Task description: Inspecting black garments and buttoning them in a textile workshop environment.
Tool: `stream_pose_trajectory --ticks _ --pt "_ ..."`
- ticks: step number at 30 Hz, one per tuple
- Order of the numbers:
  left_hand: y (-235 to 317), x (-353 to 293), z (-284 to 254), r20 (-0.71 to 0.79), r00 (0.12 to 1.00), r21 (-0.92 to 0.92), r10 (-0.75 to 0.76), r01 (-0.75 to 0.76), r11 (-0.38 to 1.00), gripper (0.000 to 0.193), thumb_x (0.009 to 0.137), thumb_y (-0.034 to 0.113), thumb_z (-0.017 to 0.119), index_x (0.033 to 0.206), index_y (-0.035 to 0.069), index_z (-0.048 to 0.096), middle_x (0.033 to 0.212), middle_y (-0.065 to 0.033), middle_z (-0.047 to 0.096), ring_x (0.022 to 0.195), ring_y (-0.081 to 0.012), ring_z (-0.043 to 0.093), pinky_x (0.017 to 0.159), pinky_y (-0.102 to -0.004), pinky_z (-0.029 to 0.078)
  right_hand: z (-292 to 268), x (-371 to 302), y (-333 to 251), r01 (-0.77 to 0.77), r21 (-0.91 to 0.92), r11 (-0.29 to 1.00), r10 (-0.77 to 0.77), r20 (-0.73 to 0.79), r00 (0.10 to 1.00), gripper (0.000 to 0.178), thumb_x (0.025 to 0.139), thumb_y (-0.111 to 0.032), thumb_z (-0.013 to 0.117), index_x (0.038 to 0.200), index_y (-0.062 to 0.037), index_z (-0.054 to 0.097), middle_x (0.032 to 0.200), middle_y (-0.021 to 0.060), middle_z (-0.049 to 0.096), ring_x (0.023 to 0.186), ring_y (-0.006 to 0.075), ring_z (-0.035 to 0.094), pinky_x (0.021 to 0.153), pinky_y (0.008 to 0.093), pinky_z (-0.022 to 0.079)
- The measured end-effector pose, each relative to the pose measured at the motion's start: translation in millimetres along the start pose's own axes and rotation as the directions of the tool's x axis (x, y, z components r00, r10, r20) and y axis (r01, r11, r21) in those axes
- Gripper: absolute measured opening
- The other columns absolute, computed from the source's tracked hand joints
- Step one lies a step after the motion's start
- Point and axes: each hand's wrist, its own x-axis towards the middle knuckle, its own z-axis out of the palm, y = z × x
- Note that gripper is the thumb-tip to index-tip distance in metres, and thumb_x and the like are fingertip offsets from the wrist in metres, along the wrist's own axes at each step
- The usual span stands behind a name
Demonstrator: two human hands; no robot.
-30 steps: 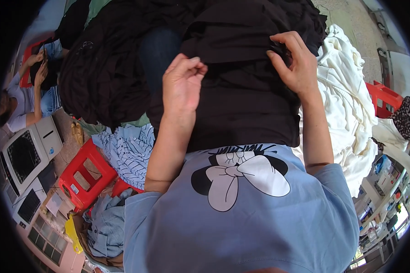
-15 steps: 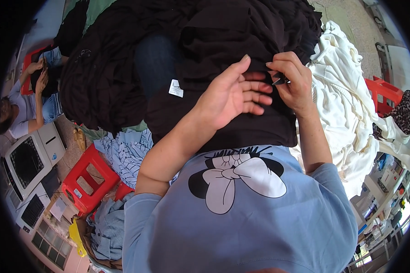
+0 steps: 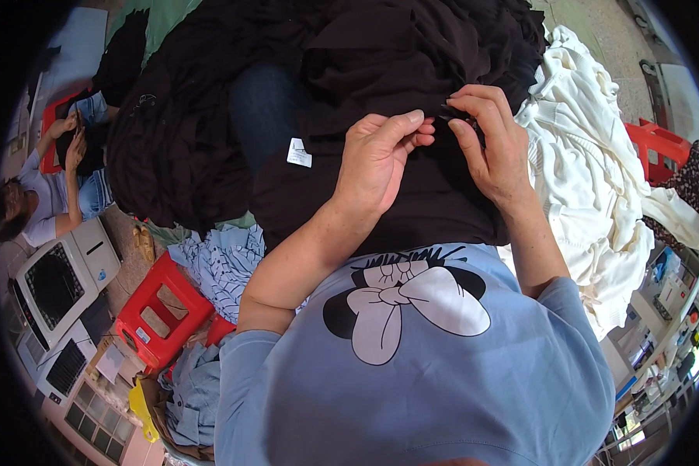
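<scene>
A dark garment (image 3: 349, 210) lies spread across my lap, with a white care label (image 3: 299, 152) on its left part. My left hand (image 3: 377, 155) is closed over it, thumb and forefinger pinched together; whatever is between them is too small to name. Just right of those fingertips, my right hand (image 3: 491, 144) holds small thread snips (image 3: 447, 110) between bent fingers, most of the tool hidden by the hand. The tips of both hands are close together above the dark fabric.
Dark garments (image 3: 179, 147) are heaped ahead and left, white knitwear (image 3: 590, 155) on the right. Red stools (image 3: 161, 342) (image 3: 660, 147) stand on both sides. Blue patterned cloth (image 3: 224, 260) lies left, near a machine (image 3: 62, 272). Another person (image 3: 50, 202) sits far left.
My left hand has gone from spread fingers to a pinch and turned over. My right hand has shifted slightly, bringing the snips up and left toward the left fingertips.
</scene>
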Motion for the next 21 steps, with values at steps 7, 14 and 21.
stream_pose_trajectory --ticks 7,14,21 --pt "-2.1 0.4 0.7 -0.011 1.0 0.032 0.027 -0.027 0.999 0.015 0.09 0.007 0.064 0.088 -0.007 0.069 0.087 -0.0142 0.069 0.08 -0.0176 0.066 0.079 -0.0295 0.054 8.1 -1.4 -1.6 0.055 -0.159 0.986 -0.066 -0.066 0.996 0.018 0.083 -0.013 0.072 0.098 -0.0069 0.064 0.099 0.0056 0.062 0.073 0.0231 0.065 0.06 0.0302 0.051" --pt "-3.2 0.5 2.1 -0.026 0.999 0.06 0.031 -0.029 0.998 0.015 0.091 0.007 0.064 0.09 -0.007 0.068 0.086 -0.0142 0.069 0.08 -0.0174 0.066 0.079 -0.0287 0.054 14.2 0.5 -2.0 0.044 -0.17 0.985 -0.061 -0.097 0.993 0.016 0.083 -0.012 0.072 0.095 -0.0065 0.063 0.096 0.0052 0.062 0.071 0.0225 0.065 0.059 0.0298 0.051" --pt "-5.0 0.5 1.7 -0.048 0.998 0.102 0.037 -0.032 0.994 0.015 0.09 0.007 0.064 0.091 -0.008 0.068 0.086 -0.0144 0.069 0.079 -0.0175 0.068 0.08 -0.0281 0.054 16.1 -1.7 -0.1 0.063 -0.209 0.976 -0.087 -0.104 0.991 0.015 0.082 -0.012 0.072 0.093 -0.0067 0.063 0.094 0.0041 0.062 0.069 0.0211 0.064 0.058 0.0292 0.05"
